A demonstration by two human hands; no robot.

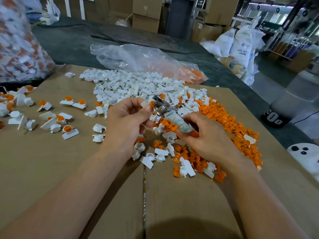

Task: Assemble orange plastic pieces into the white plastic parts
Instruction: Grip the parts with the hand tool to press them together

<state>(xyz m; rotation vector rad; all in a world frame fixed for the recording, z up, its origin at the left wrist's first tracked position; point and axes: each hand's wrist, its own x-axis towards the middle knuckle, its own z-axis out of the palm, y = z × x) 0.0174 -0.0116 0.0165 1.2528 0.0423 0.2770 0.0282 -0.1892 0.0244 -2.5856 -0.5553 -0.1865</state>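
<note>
My left hand [126,120] pinches a white plastic part [144,104] with an orange piece [152,103] seated in it. My right hand [205,137] grips a metal tool [162,107] by its cloth-wrapped handle [179,122]; the tool's metal head sits against the orange piece. A heap of loose white parts [136,85] lies behind my hands. Loose orange pieces [224,118] spread to the right and under my right hand. Several joined white-and-orange units [67,128] lie scattered at the left on the cardboard.
The work surface is flattened cardboard [51,169] with a seam down the middle. A clear bag [138,57] holding orange pieces lies behind the heap. A full bag of joined parts [19,44] stands at far left. White sacks [241,45] and boxes stand beyond.
</note>
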